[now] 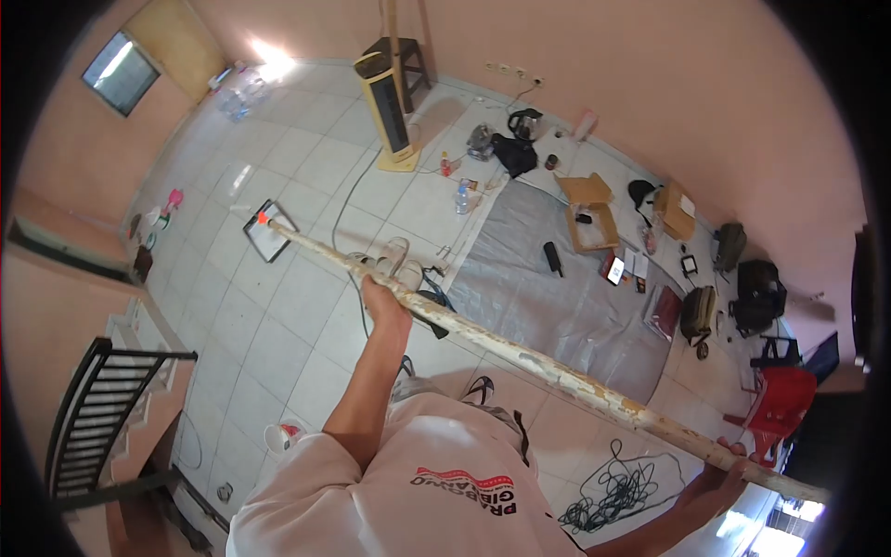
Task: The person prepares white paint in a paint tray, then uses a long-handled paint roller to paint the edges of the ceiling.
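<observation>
A long pole (538,367) with flaking pale paint crosses in front of my body on a slant. My left hand (385,302) is wrapped round it near the middle of the view. Farther down, close to its lower right end, my right hand (724,472) grips it too. The far end carries an orange-red piece (263,219), which overlaps a shallow black-rimmed tray (278,249) with a whitish inside on the tiled floor. Beyond my left hand, a pair of beige sandals (394,258) lies beside the pole.
A tower fan (388,111) stands by a dark stool (413,74). The grey tarp (520,251) bears small items; an open cardboard box (594,227) and bags line the wall. Tangled dark cord (613,492) lies near my right arm, a red chair (780,404) beyond. Stair railing (93,408) rises at left.
</observation>
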Demonstrator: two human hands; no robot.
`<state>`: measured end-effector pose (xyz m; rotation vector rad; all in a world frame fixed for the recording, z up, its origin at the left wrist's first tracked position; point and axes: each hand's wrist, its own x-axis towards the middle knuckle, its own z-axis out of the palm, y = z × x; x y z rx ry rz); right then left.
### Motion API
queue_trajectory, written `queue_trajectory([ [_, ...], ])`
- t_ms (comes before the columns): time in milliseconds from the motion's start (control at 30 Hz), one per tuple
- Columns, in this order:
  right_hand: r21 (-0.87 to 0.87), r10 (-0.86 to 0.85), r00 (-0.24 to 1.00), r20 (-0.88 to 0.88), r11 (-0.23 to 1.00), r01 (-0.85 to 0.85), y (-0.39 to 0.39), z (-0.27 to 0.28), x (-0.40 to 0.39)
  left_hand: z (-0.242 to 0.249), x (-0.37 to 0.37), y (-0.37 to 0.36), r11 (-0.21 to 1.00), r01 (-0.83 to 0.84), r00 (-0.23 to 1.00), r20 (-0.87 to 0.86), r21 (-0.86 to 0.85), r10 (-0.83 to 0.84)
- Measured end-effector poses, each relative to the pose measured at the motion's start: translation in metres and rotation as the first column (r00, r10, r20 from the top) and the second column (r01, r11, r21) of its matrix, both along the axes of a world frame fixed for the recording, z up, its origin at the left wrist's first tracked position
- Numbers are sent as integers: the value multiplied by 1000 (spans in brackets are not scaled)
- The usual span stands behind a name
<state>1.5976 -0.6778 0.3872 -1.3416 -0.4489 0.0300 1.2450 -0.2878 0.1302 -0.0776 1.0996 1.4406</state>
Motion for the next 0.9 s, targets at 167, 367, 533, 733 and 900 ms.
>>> queue_trajectory([
  [167,-123,-108,972,-206,989,84,10,-48,34,-16,40,-8,991,-125,985,116,-54,131],
  [367,-145,-111,942,-316,987,68,9,-92,58,-34,56,-8,990,-93,995,-55,-105,87],
  [533,-191,-149,921,-361,978,83,13,-98,73,-38,80,-16,980,-120,991,-75,-157,110],
  [733,-262,-136,902,-410,965,26,29,-100,107,-77,111,-20,961,-121,991,-84,-250,103],
  [900,-339,-92,911,-401,939,-54,64,-108,117,-129,115,0,953,-105,994,-4,-283,109],
])
